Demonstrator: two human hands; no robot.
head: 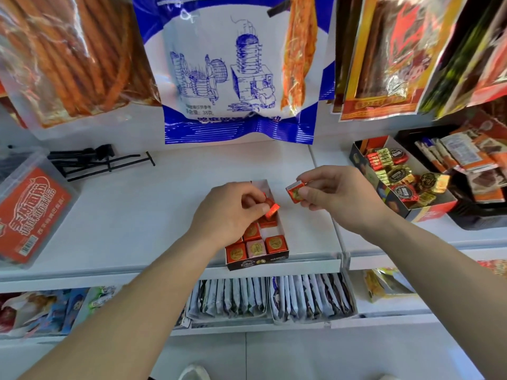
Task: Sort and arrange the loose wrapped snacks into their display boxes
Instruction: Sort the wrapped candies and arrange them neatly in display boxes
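Observation:
A small dark display box (pixel 258 263) with white inner walls sits at the front edge of the white shelf, holding several square red and pink wrapped snacks (pixel 275 244). My left hand (pixel 230 212) hovers over the box's middle, fingers pinched on a red wrapped snack (pixel 272 209) tilted just above the rows. My right hand (pixel 337 196) is up and to the right of the box, gripping another red square snack (pixel 295 192) with a gold-green label. The box's left column is partly hidden under my left hand.
A larger open box (pixel 428 212) of mixed gold and red wrapped snacks stands at the right, beside a black tray (pixel 472 223) of packets. A clear tub with a red label (pixel 30 209) sits left; black hooks (pixel 90 160) lie behind. Hanging bags (pixel 236 67) crowd overhead.

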